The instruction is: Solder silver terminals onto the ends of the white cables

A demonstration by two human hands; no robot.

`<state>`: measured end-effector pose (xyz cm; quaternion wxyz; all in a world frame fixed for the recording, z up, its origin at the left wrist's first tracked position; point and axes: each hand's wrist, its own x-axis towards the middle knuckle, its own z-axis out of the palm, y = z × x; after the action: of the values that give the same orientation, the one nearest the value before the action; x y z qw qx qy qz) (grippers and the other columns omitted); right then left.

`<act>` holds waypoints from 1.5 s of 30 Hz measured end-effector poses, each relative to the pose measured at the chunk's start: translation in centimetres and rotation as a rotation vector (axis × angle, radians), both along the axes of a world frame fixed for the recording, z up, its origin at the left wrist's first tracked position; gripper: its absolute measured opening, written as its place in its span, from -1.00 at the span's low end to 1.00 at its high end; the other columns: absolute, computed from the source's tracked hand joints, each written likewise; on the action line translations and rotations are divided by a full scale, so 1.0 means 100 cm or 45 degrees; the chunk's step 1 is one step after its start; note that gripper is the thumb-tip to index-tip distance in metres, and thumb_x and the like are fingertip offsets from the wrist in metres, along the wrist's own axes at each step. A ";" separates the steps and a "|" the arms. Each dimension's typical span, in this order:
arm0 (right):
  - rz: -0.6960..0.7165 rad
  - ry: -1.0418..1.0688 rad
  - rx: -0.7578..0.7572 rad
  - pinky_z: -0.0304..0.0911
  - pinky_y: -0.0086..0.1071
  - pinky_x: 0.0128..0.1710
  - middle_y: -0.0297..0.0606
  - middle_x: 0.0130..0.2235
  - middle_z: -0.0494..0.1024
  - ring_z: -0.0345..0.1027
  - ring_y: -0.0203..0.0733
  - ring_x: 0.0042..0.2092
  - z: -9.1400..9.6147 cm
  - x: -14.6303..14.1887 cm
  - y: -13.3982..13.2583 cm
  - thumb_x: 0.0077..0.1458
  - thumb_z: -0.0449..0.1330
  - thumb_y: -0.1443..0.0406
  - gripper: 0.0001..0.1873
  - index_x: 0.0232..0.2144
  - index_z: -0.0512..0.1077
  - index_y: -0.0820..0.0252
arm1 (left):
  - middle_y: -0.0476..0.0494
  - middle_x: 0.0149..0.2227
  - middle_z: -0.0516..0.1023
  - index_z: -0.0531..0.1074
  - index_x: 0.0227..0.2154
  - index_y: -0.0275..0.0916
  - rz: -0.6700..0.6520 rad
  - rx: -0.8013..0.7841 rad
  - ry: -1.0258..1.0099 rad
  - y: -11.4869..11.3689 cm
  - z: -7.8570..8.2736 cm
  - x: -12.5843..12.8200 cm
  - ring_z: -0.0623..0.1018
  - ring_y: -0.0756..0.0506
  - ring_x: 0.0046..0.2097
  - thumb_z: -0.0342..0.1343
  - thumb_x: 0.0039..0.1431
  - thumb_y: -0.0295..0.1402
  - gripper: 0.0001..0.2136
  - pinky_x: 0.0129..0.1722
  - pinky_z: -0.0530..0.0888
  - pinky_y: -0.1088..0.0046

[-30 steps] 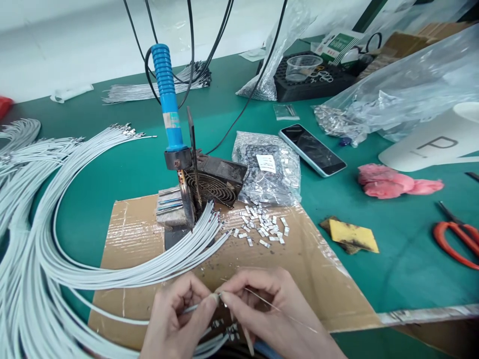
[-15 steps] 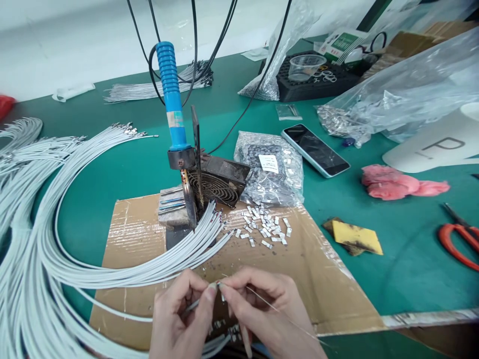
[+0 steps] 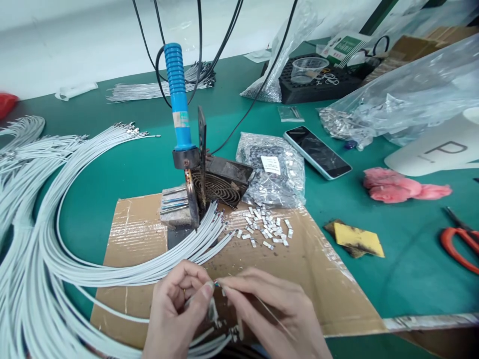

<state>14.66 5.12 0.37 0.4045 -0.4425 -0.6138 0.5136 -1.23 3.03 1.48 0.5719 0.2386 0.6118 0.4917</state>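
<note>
Head view: your left hand (image 3: 174, 311) has its fingers clamped on one white wire (image 3: 194, 298) near its end, low over the cardboard sheet (image 3: 329, 289). The fingers of your right hand (image 3: 273, 314) pinch the wire's tip, apparently to steady it. Loose terminals (image 3: 267, 230) and the soldering iron (image 3: 178, 94) stand just ahead on the worktop (image 3: 392, 259), within reach.
</note>
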 end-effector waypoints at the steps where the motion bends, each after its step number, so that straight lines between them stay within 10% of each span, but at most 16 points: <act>1: 0.005 0.026 -0.109 0.30 -0.49 -0.53 -0.29 -0.47 0.57 0.44 -0.26 -0.47 0.002 0.002 0.003 0.22 0.27 0.32 -0.81 -0.24 0.72 0.08 | 0.07 -0.64 0.44 0.52 -0.55 -0.27 0.005 0.011 0.072 -0.001 0.001 0.001 0.27 0.12 -0.58 0.51 -0.12 -0.15 -0.67 -0.57 0.18 0.68; 13: 0.193 -0.091 -0.195 0.23 -0.49 -0.42 -0.33 -0.41 0.56 0.42 -0.29 -0.40 0.011 0.008 0.012 0.29 0.22 0.29 -0.78 -0.25 0.69 0.08 | 0.08 -0.60 0.58 0.53 -0.54 -0.17 0.003 0.232 0.591 -0.009 -0.002 0.016 0.52 0.05 -0.58 0.25 0.04 -0.41 -0.91 -0.54 0.40 0.67; 21: -0.115 0.045 -0.334 0.16 -0.53 -0.60 -0.40 -0.50 0.44 0.26 -0.41 -0.59 0.008 0.014 0.012 0.23 0.29 0.20 -0.77 -0.43 0.64 0.12 | 0.05 -0.65 0.52 0.56 -0.57 -0.21 0.032 0.128 0.507 -0.007 0.001 0.011 0.35 0.09 -0.63 0.32 -0.06 -0.39 -0.92 -0.63 0.25 0.69; 31: 0.160 -0.210 0.534 0.43 -0.44 -0.28 -0.24 -0.33 0.59 0.48 -0.23 -0.34 0.003 0.010 0.007 0.26 0.15 0.53 -0.62 0.03 0.56 0.17 | 0.03 -0.65 0.47 0.55 -0.59 -0.23 0.047 0.117 0.441 -0.006 -0.006 0.009 0.27 0.10 -0.61 0.34 -0.04 -0.37 -0.89 -0.60 0.24 0.69; 45: -0.132 0.354 -0.683 0.08 -0.57 -0.64 -0.43 -0.53 0.38 0.19 -0.46 -0.61 0.008 -0.012 -0.001 0.10 0.36 0.22 -0.87 -0.40 0.70 0.12 | 0.02 -0.65 0.55 0.57 -0.58 -0.22 0.147 0.085 0.399 -0.002 0.006 0.014 0.41 0.08 -0.60 0.39 -0.13 -0.39 -0.89 -0.60 0.32 0.72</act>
<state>13.45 5.02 1.21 0.3790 -0.4897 -0.3718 0.6915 0.15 2.85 2.06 0.4319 0.2955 0.6896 0.5006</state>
